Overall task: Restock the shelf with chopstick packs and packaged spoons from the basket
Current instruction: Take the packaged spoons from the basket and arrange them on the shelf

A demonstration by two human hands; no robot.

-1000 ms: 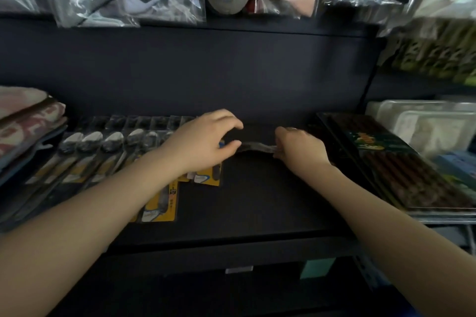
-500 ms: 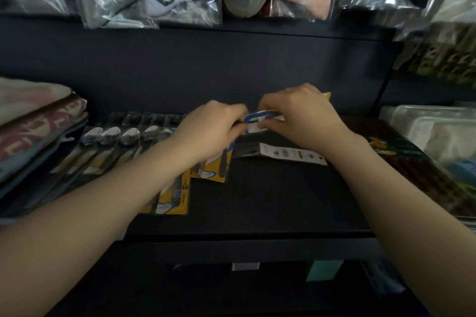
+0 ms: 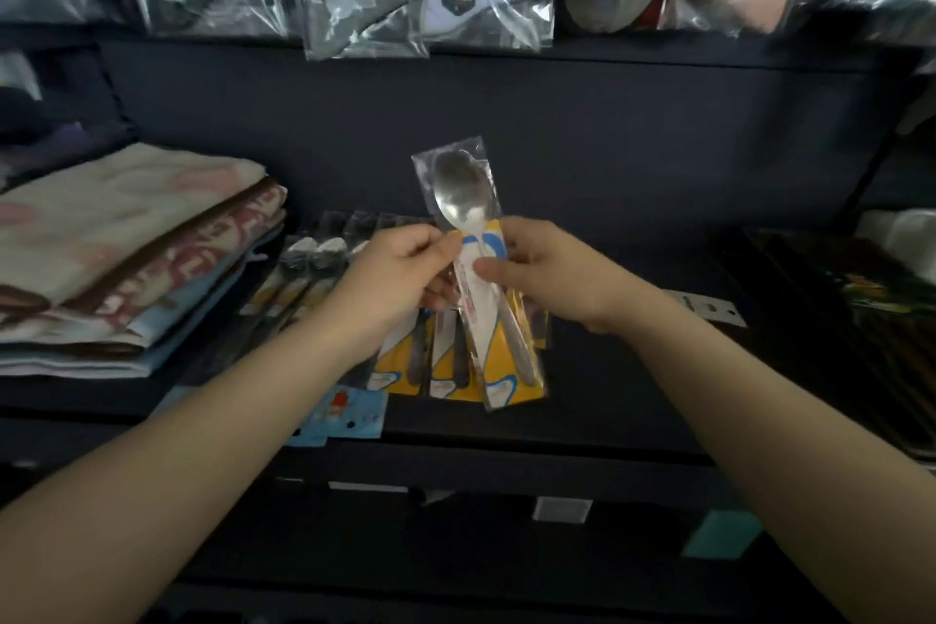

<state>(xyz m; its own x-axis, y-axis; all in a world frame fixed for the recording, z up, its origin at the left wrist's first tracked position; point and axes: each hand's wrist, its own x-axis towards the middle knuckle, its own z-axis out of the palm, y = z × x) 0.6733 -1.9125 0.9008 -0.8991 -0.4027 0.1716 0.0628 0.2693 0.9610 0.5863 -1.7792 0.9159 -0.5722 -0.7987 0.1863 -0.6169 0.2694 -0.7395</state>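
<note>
I hold one spoon pack (image 3: 468,264) upright above the shelf (image 3: 608,370): left hand (image 3: 400,279) pinches its left edge, right hand (image 3: 547,274) its right. More packs (image 3: 430,365) lie flat beneath.

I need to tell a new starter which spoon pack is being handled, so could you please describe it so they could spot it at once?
Look at the dark shelf, between the folded towels and the chopstick packs. Above the row of spoon packs lying there, the left hand and right hand pinch one spoon pack. It alone is lifted upright, bowl uppermost.
</note>
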